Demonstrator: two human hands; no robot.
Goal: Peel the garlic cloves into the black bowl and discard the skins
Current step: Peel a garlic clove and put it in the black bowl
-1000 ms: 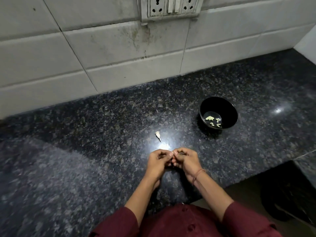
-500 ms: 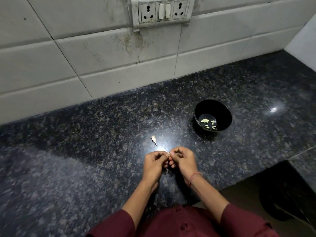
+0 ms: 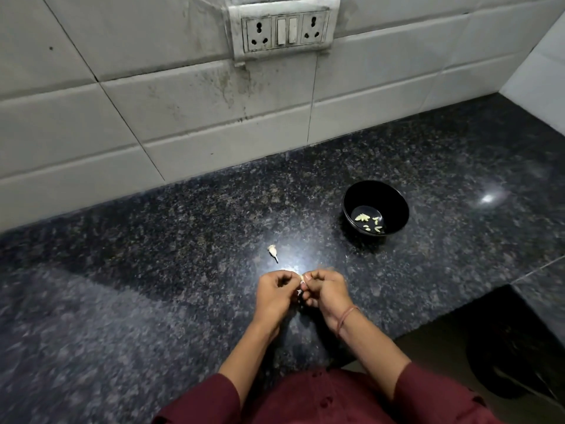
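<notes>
The left hand (image 3: 275, 291) and right hand (image 3: 326, 290) both pinch the garlic clove (image 3: 302, 281), judged light, firm, papery-skinned and slippery once bared; grip its ends.

Dim, bright glare on countertop (image 3: 452, 166)

Speckled black granite countertop (image 3: 137, 316) is spanning left to right, catching a glare spot (image 3: 487, 198) at right. White tiled wall (image 3: 91, 117) is backing its far edge, carrying a grimy socket-and-switch plate (image 3: 286, 30). Dark round object (image 3: 513, 362) is sitting low at near right, unidentifiable.
</notes>
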